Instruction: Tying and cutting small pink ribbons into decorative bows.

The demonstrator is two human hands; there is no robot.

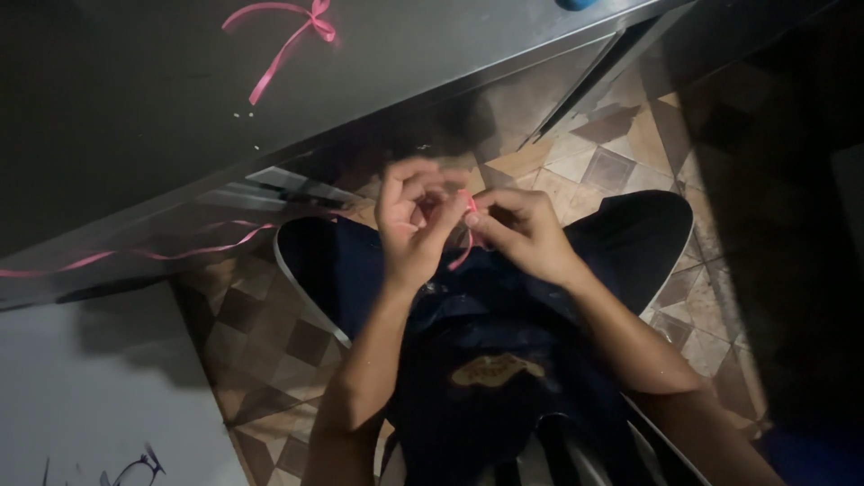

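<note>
A short piece of thin pink ribbon (465,236) is pinched between the two hands, which are held close together above the lap near the middle of the scene. The left hand (412,225) is curled, its fingers (416,180) bent inward onto the ribbon's upper end. The right hand (522,232) is closed too, thumb and forefinger gripping the same strip, whose loose tail is seen hanging down between the palms. Dark blue trousers (468,333) are seen beneath the hands, over a floor of brown and beige patterned tiles (594,166). At the far left, a finished pink ribbon bow (290,31) is laid on a grey metal table top (135,108), and a longer pink ribbon strand (171,252) is draped along its near edge.
</note>
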